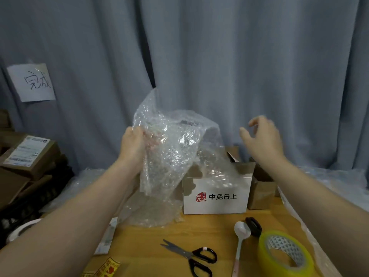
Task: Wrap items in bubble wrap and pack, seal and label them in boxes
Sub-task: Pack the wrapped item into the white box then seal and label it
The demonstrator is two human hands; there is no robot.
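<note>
Left hand (pixel 132 144) grips bubble wrap (pixel 169 148) (right hand (pixel 261 138) free).

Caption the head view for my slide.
Left hand holds up bubble wrap near the white box; right hand hovers open, holding nothing.

I count two hands, my left hand (pixel 132 144) and my right hand (pixel 261 136). Bubble wrap: two loose sheets, the raised sheet (pixel 169 148) and the flat sheet (pixel 151 213) under it. Boxes: one white box (pixel 216 204), one brown box (pixel 259 194) just beside it, and a stack of brown boxes (pixel 30 156) at my left, too jumbled to number. One pair of scissors (pixel 191 254), one spoon (pixel 240 236), one small black object (pixel 253 225). Two rolls of tape: the yellowish roll (pixel 267 256) and the white roll (pixel 22 228). Two packets: the white packet (pixel 106 236) and the yellow-red packet (pixel 105 269). One paper sign (pixel 32 82).
</note>
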